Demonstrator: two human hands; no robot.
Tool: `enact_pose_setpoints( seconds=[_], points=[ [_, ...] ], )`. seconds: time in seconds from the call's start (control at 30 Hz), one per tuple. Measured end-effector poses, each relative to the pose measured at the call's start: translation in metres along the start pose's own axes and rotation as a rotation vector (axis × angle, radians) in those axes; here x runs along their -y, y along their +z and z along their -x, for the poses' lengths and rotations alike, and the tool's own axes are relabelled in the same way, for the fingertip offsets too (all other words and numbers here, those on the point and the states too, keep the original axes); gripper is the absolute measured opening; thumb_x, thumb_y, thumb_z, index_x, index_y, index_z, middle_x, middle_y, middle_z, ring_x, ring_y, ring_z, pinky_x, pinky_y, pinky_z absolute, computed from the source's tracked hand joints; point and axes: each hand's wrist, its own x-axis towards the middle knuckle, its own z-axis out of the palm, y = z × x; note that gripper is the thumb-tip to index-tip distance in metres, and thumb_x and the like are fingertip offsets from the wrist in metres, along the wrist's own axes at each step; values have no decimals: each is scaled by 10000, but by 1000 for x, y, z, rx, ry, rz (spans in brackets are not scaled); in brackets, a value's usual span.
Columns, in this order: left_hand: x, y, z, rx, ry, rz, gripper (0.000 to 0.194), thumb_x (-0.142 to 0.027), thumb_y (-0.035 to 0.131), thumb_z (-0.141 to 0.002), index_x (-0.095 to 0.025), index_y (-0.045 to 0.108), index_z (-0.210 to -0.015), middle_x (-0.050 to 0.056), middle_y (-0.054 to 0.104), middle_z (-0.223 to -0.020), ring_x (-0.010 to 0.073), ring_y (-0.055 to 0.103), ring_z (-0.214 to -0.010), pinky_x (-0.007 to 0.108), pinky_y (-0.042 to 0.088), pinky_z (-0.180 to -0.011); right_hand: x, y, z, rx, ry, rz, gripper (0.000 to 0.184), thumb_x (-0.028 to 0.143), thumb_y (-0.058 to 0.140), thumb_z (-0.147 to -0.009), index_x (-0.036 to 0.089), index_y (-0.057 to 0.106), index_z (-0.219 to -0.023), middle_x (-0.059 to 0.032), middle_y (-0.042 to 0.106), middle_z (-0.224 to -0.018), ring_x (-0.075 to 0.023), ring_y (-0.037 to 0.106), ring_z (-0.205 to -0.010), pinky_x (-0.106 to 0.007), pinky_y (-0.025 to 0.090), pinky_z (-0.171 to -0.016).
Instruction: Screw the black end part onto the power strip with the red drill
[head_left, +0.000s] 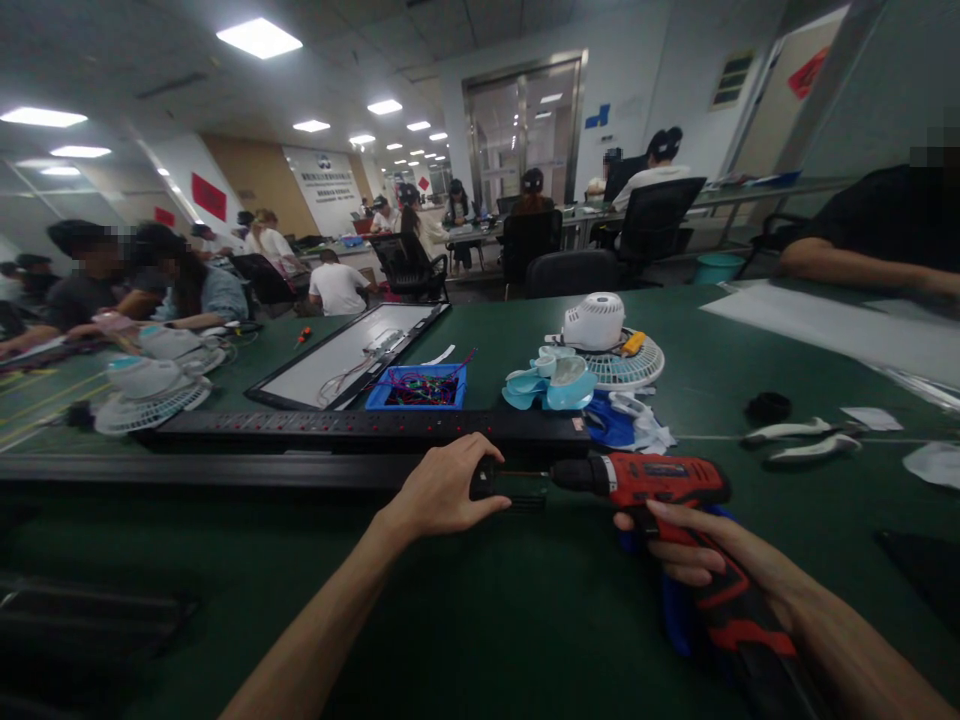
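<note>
My right hand (705, 550) is wrapped around the grip of a red and black cordless drill (667, 478), with its index finger by the trigger. The drill lies level, its long thin bit pointing left. My left hand (446, 488) curls over a small black end piece (484, 478) at the right end of a long black bar (225, 470). The bit's tip reaches close to that end piece; I cannot tell whether it touches a screw. Behind the bar lies a black power strip (360, 428) with a row of sockets and small red marks.
A blue tray of coloured wires (420, 388), light-blue fan blades (551, 380) and a white fan (596, 325) stand behind. Pliers (814, 440) lie at right. A framed panel (349, 355) and more fan parts (154, 390) are at left. A person's arm (862, 262) rests far right.
</note>
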Motion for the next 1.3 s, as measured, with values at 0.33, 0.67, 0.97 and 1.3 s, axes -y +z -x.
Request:
enact_pose_setpoints(
  seconds=[0.33, 0.67, 0.97, 1.3],
  points=[
    [0, 0, 0, -1, 3, -9, 437, -422, 809, -863, -238, 599, -1199, 53, 676, -1192, 260, 675, -1066, 405, 542, -908, -2, 7, 1, -11, 13, -6, 309, 335, 859, -858, 88, 721, -735, 126, 345, -454, -2, 149, -371, -130, 422, -381],
    [0, -1, 1, 4, -7, 5, 445, -423, 810, -861, -232, 602, -1204, 55, 673, -1195, 261, 675, -1052, 410, 547, -918, -1, 12, 4, -20, -10, 6, 295, 313, 849, -863, 88, 709, -734, 120, 360, -467, -1, 196, -364, -133, 419, -389],
    [0, -1, 1, 4, -2, 3, 446, -426, 808, -863, -231, 604, -1208, 56, 671, -1196, 255, 677, -1052, 407, 545, -913, -1, 11, 2, -19, -19, 6, 289, 309, 855, -863, 94, 722, -723, 123, 351, -461, -4, 122, -388, -131, 415, -382],
    [0, -1, 0, 0, -2, -4, 451, -425, 809, -861, -236, 597, -1211, 56, 669, -1208, 264, 677, -1066, 412, 544, -917, -2, 9, 3, -7, -4, 30, 325, 337, 854, -863, 106, 695, -698, 124, 340, -454, -9, 119, -392, -134, 407, -387]
  ],
)
